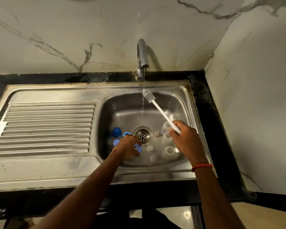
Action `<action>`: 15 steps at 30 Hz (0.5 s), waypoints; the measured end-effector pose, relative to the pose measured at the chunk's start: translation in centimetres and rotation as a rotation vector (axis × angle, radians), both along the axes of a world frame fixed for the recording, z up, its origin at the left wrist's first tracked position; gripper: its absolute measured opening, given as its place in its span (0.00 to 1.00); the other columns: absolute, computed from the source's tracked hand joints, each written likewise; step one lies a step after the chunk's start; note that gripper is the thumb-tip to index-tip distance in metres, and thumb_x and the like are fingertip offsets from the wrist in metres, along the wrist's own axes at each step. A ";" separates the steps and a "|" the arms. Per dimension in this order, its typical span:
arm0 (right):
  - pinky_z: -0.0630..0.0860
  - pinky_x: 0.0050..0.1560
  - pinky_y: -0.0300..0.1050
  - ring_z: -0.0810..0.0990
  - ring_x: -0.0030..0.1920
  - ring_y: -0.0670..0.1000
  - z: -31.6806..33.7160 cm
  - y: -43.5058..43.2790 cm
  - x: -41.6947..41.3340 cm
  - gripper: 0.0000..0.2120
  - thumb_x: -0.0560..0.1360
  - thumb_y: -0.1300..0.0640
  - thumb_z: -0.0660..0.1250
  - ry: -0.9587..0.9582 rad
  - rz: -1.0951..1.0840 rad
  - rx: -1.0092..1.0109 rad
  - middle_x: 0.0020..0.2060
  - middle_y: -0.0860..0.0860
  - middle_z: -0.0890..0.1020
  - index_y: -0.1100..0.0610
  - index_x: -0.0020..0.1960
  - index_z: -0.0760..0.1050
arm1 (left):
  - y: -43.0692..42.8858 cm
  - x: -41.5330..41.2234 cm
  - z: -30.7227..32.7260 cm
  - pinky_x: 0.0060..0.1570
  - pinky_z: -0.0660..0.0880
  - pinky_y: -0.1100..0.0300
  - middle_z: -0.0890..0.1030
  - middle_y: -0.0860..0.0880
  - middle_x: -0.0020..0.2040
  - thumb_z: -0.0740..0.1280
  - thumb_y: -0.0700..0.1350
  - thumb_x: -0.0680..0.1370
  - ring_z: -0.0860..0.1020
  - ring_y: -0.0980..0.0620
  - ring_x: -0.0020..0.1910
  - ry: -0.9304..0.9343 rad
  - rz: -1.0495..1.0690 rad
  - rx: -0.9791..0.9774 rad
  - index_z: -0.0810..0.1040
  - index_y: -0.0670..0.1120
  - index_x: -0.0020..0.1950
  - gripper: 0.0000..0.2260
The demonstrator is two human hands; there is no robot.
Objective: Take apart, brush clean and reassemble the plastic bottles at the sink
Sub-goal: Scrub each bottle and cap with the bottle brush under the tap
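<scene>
Marble walls back a steel sink (56, 90) whose tap (142, 55) runs thinly. Right hand (185, 138) grips the white brush (162, 111), bristles under the stream. Left hand (128, 145) curls beside the drain (142, 136) over a blue ring (138, 149); whether it holds it is unclear. Clear bottles (168, 138) lie in the basin's right side.

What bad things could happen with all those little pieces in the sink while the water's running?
1. The small clear pieces lie right beside the drain. A nudge from the left hand might push one onto it and block the water.
2. Water hits the brush, which the right hand holds up at a slant. It may spray out, or run down the handle and make the grip slippery.
</scene>
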State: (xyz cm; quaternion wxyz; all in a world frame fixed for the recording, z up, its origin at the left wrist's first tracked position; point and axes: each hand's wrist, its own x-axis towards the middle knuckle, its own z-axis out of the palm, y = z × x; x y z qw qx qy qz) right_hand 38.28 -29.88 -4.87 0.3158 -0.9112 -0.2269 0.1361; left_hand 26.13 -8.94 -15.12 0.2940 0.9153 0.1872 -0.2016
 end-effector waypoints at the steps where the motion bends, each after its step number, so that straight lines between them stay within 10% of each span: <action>1: 0.77 0.38 0.46 0.79 0.35 0.45 -0.2 -0.1 0.1 0.06 0.78 0.51 0.65 0.001 0.002 0.004 0.35 0.45 0.80 0.46 0.55 0.77 | -0.1 0.1 -0.3 0.50 0.71 0.63 0.82 0.52 0.57 0.77 0.48 0.72 0.78 0.55 0.54 0.025 -0.020 0.007 0.83 0.50 0.59 0.16; 15: 0.70 0.35 0.38 0.78 0.36 0.44 -4.6 -0.5 1.9 0.10 0.78 0.49 0.68 0.071 0.030 -0.013 0.37 0.45 0.81 0.47 0.58 0.78 | -1.8 2.2 -4.4 0.59 0.77 0.52 0.80 0.48 0.58 0.75 0.48 0.74 0.79 0.49 0.55 0.257 -0.182 0.089 0.80 0.50 0.58 0.13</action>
